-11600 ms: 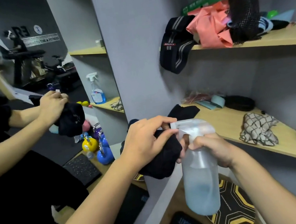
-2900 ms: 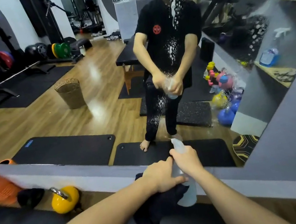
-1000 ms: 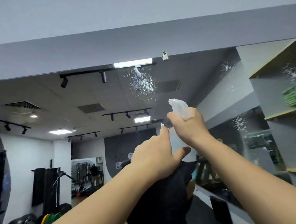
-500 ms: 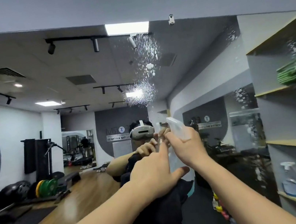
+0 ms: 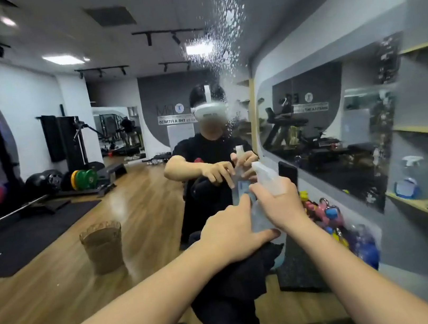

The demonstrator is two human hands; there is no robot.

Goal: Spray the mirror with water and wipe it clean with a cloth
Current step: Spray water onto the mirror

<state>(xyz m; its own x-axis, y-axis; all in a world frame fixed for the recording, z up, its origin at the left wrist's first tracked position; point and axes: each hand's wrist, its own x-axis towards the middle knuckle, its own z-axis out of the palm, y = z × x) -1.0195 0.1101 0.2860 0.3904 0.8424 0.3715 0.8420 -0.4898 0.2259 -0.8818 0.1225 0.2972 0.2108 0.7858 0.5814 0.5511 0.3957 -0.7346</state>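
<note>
The mirror point(image 5: 113, 54) fills nearly the whole view and reflects a gym and me. Streaks of water droplets point(image 5: 227, 18) sit on the glass at the upper centre, and more speckle the right side point(image 5: 387, 64). My right hand point(image 5: 283, 204) grips a clear spray bottle point(image 5: 266, 177) with its nozzle pointed at the glass. My left hand point(image 5: 232, 234) is just left of it and holds a dark cloth point(image 5: 251, 270) that hangs below the palm. Its index finger stretches toward the bottle. The bottle's lower body is hidden behind my hands.
The mirror reflects a woven basket point(image 5: 103, 247) on the wooden floor, coloured kettlebells point(image 5: 334, 216) at the lower right, and wooden shelves with another spray bottle point(image 5: 406, 183) at the far right. Dark mats point(image 5: 299, 274) lie on the reflected floor.
My view has tilted down from the ceiling reflection to chest height. Both hands came down with the bottle and cloth. The droplet patches now sit higher on the glass.
</note>
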